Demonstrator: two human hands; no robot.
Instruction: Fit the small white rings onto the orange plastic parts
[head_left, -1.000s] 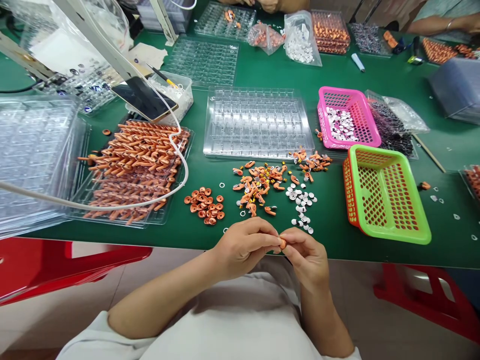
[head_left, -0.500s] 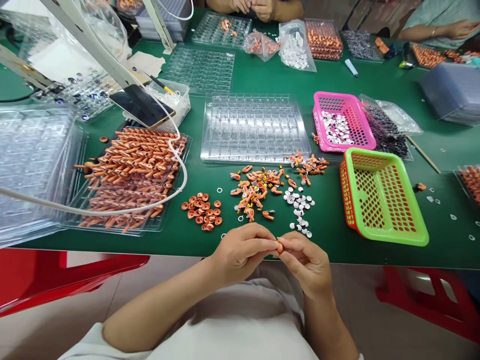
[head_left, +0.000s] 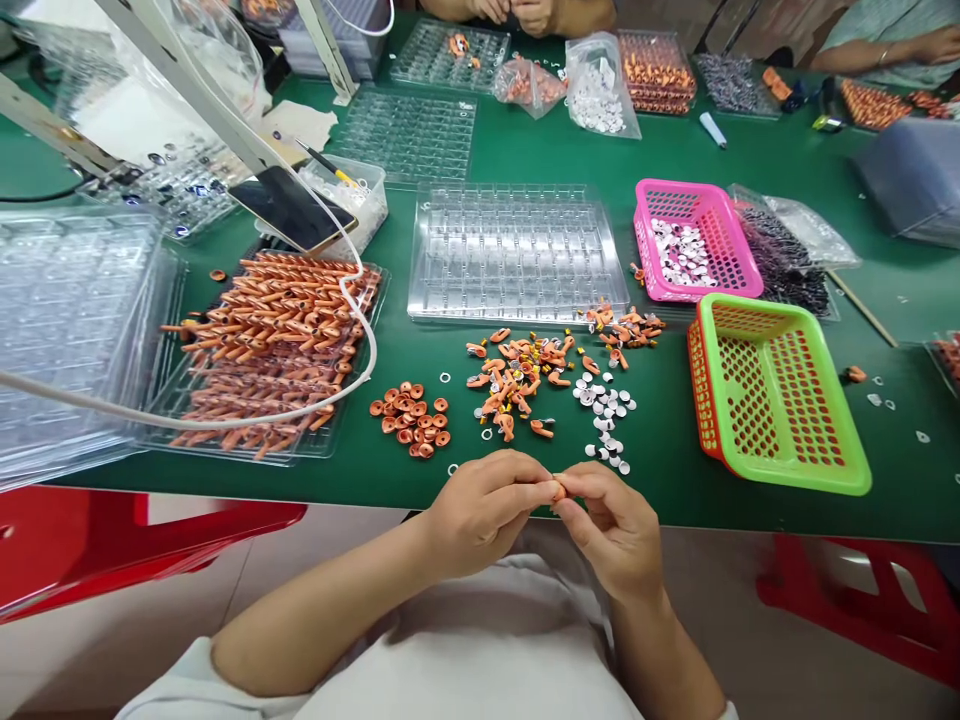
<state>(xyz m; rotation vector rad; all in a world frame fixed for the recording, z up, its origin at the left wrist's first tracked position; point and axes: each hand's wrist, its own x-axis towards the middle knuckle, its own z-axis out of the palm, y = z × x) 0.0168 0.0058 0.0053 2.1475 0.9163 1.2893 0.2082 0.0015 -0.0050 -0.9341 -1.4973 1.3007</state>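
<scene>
At the table's near edge, my left hand and my right hand meet, fingertips pinched on one small orange plastic part. Most of that part is hidden by the fingers. Just beyond lie a heap of orange plastic pieces with yellow bits, and white-topped discs to its right. Orange cup-shaped caps form a pile to the left. A few thin white rings are scattered near them.
Clear plastic trays stand beyond the heap. On the right are a green basket and a pink basket holding white pieces. Trays of orange parts, a phone and a white cable lie left. Other people's hands work across the table.
Both hands keep their pinch on the small orange part, with only slight finger movement. The whole view has shifted a little; the objects on the table stay in place.
</scene>
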